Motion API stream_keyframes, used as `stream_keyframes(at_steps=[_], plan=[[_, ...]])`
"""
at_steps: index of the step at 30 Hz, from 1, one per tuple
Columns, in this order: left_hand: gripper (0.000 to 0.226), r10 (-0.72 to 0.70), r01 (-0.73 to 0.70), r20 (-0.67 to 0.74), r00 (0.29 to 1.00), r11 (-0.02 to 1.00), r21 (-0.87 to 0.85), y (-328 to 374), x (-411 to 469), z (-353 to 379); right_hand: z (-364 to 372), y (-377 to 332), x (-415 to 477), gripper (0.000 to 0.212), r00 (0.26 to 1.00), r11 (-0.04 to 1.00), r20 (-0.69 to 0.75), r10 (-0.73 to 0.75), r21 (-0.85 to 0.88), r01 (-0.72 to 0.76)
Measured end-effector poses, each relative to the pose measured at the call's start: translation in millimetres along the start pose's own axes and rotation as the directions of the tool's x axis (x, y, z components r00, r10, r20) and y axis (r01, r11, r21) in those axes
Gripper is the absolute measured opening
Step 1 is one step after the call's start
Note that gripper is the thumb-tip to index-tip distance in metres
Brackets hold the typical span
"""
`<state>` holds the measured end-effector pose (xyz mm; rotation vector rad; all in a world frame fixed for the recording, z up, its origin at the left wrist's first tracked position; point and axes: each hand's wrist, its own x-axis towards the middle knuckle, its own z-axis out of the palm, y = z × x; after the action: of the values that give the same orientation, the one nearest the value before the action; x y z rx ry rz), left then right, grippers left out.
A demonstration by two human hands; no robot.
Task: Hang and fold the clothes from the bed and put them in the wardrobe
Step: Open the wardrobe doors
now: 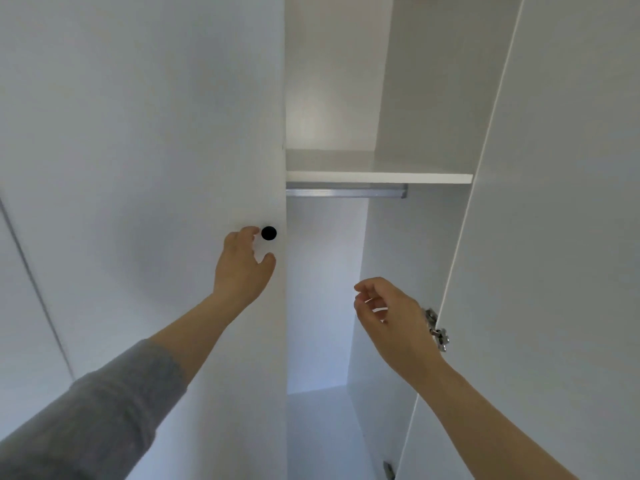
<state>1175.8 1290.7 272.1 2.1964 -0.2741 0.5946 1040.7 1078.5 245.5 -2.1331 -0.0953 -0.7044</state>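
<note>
A white wardrobe fills the view, its right door (554,202) swung open and its left door (156,133) shut. A black round knob (268,233) sits near the left door's right edge. My left hand (242,268) is just left of and below the knob, fingers loosely curved, holding nothing. In front of the open compartment hovers my right hand (391,313), fingers loosely curled and empty. Inside are a white shelf (377,176) and a metal hanging rail (346,192) under it. No clothes are in view.
A metal hinge (437,329) is fixed to the open right door just beside my right hand. Another hinge (388,470) shows at the bottom. A further door seam (31,278) runs at the far left.
</note>
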Motion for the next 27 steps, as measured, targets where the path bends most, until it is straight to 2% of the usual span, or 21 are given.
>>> stream_keyframes(at_steps=[4, 14, 21, 27], plan=[[0.035, 0.022, -0.022, 0.019, 1.000, 0.999, -0.024, 7, 13, 3, -1, -6, 5, 0.019, 1.000, 1.000, 0.000, 0.008, 0.012, -0.008], [0.019, 0.049, -0.048, 0.021, 0.999, 0.997, -0.061, 13, 12, -1, -16, -8, 2, 0.018, 0.999, 0.999, -0.011, 0.030, -0.014, -0.030], [0.021, 0.076, -0.080, -0.036, 0.996, 0.988, -0.133, 12, -28, -14, -11, -19, 1, 0.018, 1.000, 0.999, 0.001, 0.012, 0.036, -0.012], [0.024, 0.086, -0.097, -0.071, 0.994, 0.978, -0.185, 14, -69, -40, 3, -54, 15, 0.014, 0.997, 0.992, 0.013, -0.082, 0.094, 0.081]])
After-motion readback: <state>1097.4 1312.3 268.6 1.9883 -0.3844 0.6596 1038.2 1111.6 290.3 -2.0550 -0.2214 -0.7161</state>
